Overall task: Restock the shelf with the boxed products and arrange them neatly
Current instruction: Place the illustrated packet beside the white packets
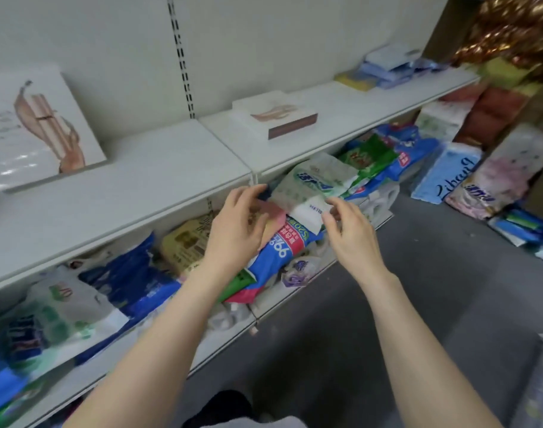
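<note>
Both bare forearms reach forward side by side: the left hand (pixel 236 223) is released, fingers loosely curved around nothing, while the right hand (pixel 350 230) has thumb and forefinger close to a white pack (pixel 307 211), pinching or not I cannot tell. A flat box (pixel 275 118) lies on the shelf (pixel 140 174) just above and beyond the hands; a larger box (pixel 38 131) leans far left of them.

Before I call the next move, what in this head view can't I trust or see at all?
- Head view: whether the left hand or right hand grips the white-green pack; motion blur, and fingers cover the contact.
- Leaning box: cut off by the left edge; print blurred.
- Flat box: label too small to read.
- Lower-shelf packs at left: blurred, backs hidden under the upper shelf.
</note>
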